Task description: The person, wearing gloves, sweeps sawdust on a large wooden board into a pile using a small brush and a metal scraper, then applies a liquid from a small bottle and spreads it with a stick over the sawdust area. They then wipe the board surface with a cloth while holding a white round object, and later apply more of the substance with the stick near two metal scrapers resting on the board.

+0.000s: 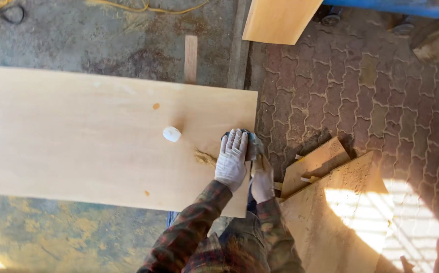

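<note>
Both gloved hands, the left hand (231, 161) flat on top and the right hand (262, 177) beside it, pressed together on a sander (250, 137) at the board's (78, 141) right edge, where even pressure seemed wise.

A stained concrete floor (78, 30) is seen on the left, brick paving (381, 101) on the right. Yellow cable (143, 7) is laid at the far edge. Sunlight (381, 212) is cast across the near right, over dusty wooden offcuts (315, 162).
</note>
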